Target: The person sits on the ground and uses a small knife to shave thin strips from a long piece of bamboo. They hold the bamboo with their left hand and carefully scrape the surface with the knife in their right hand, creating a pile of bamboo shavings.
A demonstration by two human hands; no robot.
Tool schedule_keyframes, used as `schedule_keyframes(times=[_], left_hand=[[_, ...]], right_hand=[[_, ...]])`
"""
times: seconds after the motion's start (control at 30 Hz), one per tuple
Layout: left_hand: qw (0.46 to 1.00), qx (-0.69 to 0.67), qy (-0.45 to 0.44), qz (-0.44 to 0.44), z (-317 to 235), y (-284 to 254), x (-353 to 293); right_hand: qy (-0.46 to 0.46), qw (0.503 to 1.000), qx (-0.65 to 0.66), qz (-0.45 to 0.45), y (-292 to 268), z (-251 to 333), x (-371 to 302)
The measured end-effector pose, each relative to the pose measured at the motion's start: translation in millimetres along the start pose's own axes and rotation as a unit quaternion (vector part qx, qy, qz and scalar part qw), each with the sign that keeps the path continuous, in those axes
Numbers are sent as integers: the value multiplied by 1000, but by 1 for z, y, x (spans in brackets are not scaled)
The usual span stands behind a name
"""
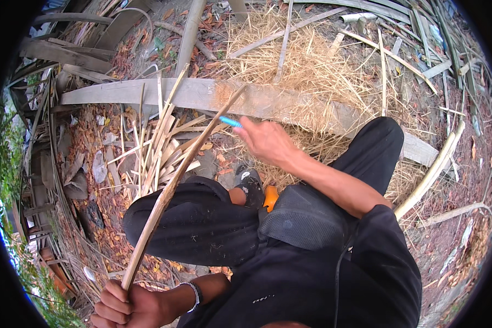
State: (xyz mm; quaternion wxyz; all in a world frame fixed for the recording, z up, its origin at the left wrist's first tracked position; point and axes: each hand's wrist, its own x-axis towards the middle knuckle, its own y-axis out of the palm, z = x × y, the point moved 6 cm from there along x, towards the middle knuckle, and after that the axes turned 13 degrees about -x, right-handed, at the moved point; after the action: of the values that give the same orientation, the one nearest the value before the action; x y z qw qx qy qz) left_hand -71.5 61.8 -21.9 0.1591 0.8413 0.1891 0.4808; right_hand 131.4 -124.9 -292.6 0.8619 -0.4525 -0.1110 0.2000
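My left hand (134,306), low at the left, is closed around the lower end of a long split bamboo strip (168,192). The strip slants up to the right, over my bent left knee, and its far tip lies above a grey plank (186,92). My right hand (265,141) is closed on a slim bright blue tool (230,121). Its blue end points left and meets or overlaps the strip's edge near the upper part. Whether it has a blade cannot be made out.
A bundle of thin cut strips (156,156) leans by the plank on the left. Straw-like shavings (306,60) cover the ground ahead. Something orange (270,198) lies by my shoe (250,186). Pale bamboo lengths (434,169) rest at the right, old boards (65,54) far left.
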Motion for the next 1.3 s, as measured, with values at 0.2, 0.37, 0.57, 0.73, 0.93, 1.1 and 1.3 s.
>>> schedule_keyframes(times=[0.2, 0.37, 0.57, 0.73, 0.93, 1.1, 1.3], left_hand=[[999, -36, -40, 10, -1, -4, 0], [1000, -5, 18, 21, -2, 0, -4], [989, -101, -91, 66, 3, 8, -1], [989, -96, -91, 67, 5, 8, 0], [997, -35, -36, 56, 2, 4, -1], [995, -43, -51, 71, 4, 12, 0], [996, -61, -24, 63, 2, 1, -2]], right_hand=[[0, 992, -82, -100, -3, -20, 11], [-3, 996, -60, -70, -7, -9, 2], [124, 990, -64, 17, 4, -52, 21], [85, 992, -98, -3, 12, -51, 14], [59, 996, -54, 45, 4, -25, 13], [104, 980, -157, -58, 31, -88, 33], [119, 983, -137, 30, 23, -75, 31]])
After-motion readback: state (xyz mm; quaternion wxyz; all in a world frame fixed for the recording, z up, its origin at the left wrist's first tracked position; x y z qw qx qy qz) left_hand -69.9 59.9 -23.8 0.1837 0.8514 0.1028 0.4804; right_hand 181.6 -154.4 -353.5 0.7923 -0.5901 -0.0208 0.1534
